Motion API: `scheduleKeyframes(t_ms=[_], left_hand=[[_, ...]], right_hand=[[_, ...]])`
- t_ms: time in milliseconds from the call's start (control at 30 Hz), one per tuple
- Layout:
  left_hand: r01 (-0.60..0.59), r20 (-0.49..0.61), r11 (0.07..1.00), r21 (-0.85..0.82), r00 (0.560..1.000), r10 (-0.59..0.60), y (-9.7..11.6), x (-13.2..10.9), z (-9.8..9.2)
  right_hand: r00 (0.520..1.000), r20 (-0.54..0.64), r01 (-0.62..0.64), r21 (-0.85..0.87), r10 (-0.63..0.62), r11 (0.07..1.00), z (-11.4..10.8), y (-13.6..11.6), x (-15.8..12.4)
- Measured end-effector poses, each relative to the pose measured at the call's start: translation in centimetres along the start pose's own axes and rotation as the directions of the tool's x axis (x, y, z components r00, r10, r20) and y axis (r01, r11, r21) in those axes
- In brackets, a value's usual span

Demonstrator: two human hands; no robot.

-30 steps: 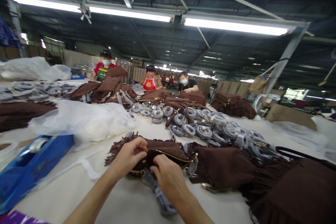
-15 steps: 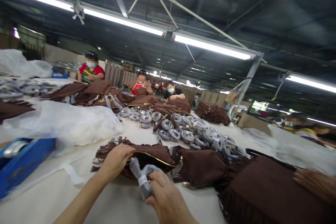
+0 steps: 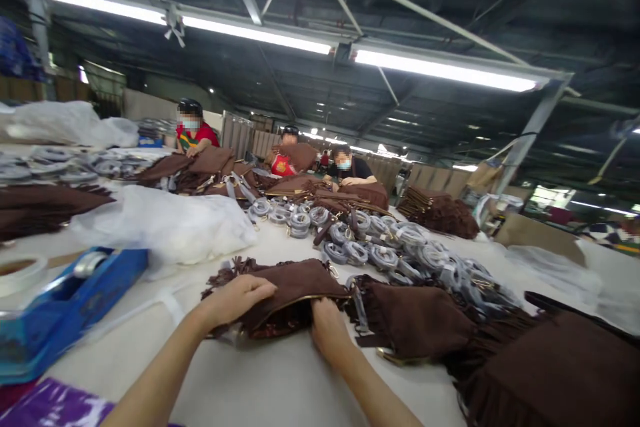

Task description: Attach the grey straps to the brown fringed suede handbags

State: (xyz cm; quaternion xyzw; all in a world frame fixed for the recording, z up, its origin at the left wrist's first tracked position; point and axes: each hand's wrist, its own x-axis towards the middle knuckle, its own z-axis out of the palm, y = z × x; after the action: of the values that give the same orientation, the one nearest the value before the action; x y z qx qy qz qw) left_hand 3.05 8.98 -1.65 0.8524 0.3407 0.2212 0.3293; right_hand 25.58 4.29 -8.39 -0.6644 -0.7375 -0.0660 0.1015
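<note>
A brown fringed handbag point(image 3: 300, 280) lies before me, its gold-zipped mouth open towards me. My left hand point(image 3: 240, 303) is closed on the bag's left side, thumb along the top. At the right end of the opening is my right hand point(image 3: 327, 330), its fingers inside the bag and hidden, so I cannot see what they hold. To the right lies a second brown bag point(image 3: 423, 320) with a gold zip. Behind the bags spreads a pile of coiled straps point(image 3: 383, 257) in grey-looking wrapping with gold clasps.
On the left stand a blue tape dispenser point(image 3: 75, 307) and a tape roll point(image 3: 20, 273), near crumpled white plastic point(image 3: 165, 223). A large brown bag point(image 3: 565, 367) lies at the right. Several co-workers, including a person in red point(image 3: 205, 133), are across the table point(image 3: 240, 387).
My right hand has moved the plastic-wrapped strap bundle from in front of the bag to its opening, where the bundle is out of sight. The view has swung left; a co-worker's hand at right is gone.
</note>
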Motion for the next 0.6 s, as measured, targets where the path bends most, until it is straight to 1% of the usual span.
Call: scheduleKeyframes(t_ms=[100, 133, 200, 233, 267, 300, 367, 433, 467, 500, 533, 600], left_hand=[[0.104, -0.125, 0.993, 0.061, 0.987, -0.096, -0.4, -1.3, -1.8], [0.134, -0.136, 0.985, 0.109, 0.984, -0.119, -0.5, -1.9, -2.2], [0.186, -0.093, 0.954, 0.235, 0.981, -0.168, -0.5, -3.3, -1.9], [0.190, -0.069, 0.937, 0.294, 0.982, -0.177, -0.5, -4.0, -1.3], [0.174, -0.063, 0.921, 0.348, 0.985, -0.162, -0.4, -4.5, -0.5], [0.145, -0.074, 0.904, 0.401, 0.989, -0.126, -0.4, -5.0, 0.6], [0.102, -0.130, 0.860, 0.500, 0.991, -0.042, -0.4, -5.4, 2.9], [0.108, -0.168, 0.815, 0.569, 0.986, -0.013, -0.7, -5.3, 4.5], [0.118, -0.171, 0.798, 0.592, 0.985, -0.020, -0.9, -5.0, 4.8], [0.127, -0.175, 0.783, 0.609, 0.984, -0.024, -1.2, -4.7, 4.8], [0.134, -0.182, 0.770, 0.624, 0.983, -0.024, -1.4, -4.4, 4.4], [0.158, -0.204, 0.744, 0.650, 0.979, -0.029, -1.8, -3.9, 3.2]], right_hand=[[0.990, 0.044, 0.126, 0.102, -0.131, 0.987, -0.5, 0.5, -2.3], [0.986, 0.054, 0.151, 0.136, -0.159, 0.979, -0.8, 0.5, -3.0], [0.984, 0.058, 0.156, 0.193, -0.170, 0.969, -1.6, 0.3, -4.3], [0.984, 0.052, 0.154, 0.224, -0.169, 0.962, -2.0, -0.1, -4.8], [0.982, 0.045, 0.163, 0.263, -0.181, 0.951, -2.3, -0.7, -5.1], [0.978, 0.038, 0.184, 0.304, -0.205, 0.935, -2.5, -1.4, -5.3], [0.960, 0.032, 0.247, 0.362, -0.277, 0.899, -2.9, -3.1, -5.5], [0.950, 0.029, 0.281, 0.351, -0.310, 0.893, -3.3, -4.0, -5.1], [0.958, 0.013, 0.267, 0.323, -0.286, 0.908, -3.6, -3.8, -4.6], [0.972, -0.014, 0.230, 0.279, -0.235, 0.932, -4.0, -3.1, -4.1], [0.985, -0.050, 0.173, 0.230, -0.165, 0.958, -4.5, -1.9, -3.5], [0.994, -0.111, 0.036, 0.115, -0.023, 0.993, -5.5, 1.7, -2.5]])
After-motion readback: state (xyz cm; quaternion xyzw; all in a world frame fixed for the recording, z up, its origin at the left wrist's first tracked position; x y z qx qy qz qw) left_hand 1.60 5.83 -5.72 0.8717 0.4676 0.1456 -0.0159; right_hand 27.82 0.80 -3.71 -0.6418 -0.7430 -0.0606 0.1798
